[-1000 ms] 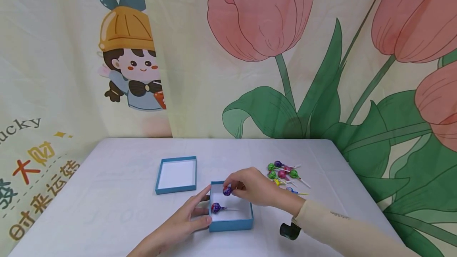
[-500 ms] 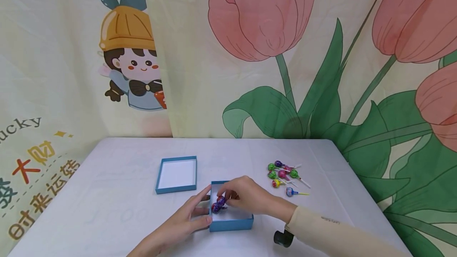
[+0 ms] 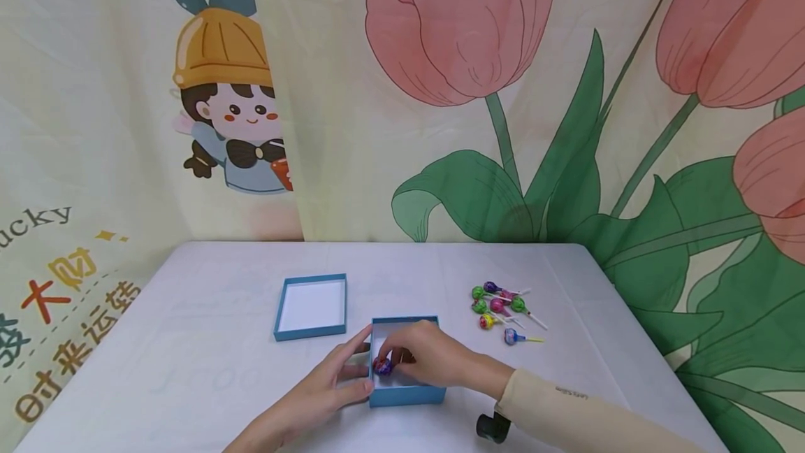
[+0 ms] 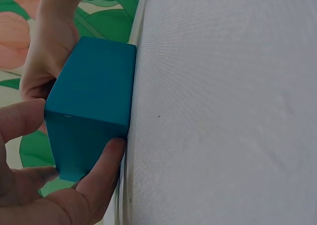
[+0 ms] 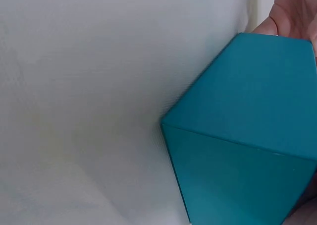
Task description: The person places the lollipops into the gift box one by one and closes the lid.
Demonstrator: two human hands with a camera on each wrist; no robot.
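A blue open box (image 3: 407, 397) with a white inside stands near the front of the table. My left hand (image 3: 323, 384) rests against its left side, the fingers spread fairly straight along the wall; the left wrist view shows the fingertips touching the blue box (image 4: 94, 81). My right hand (image 3: 434, 355) reaches into the box with curled fingers and pinches a purple-wrapped lollipop (image 3: 382, 367) at the left wall. Another purple lollipop lies at that same spot, and the two cannot be told apart now. The hand hides their sticks. In the right wrist view the box (image 5: 247, 101) conceals the fingertips.
A shallow blue lid (image 3: 310, 336) lies with its white inside up, behind and left of the box. Several wrapped lollipops are piled at the back right, among them a green one (image 3: 518, 306), a yellow one (image 3: 486, 322) and a blue one (image 3: 511, 336).
My right hand has moved left and down inside the box, bringing its purple lollipop against the one lying there. The left hand has stayed at the box's side.
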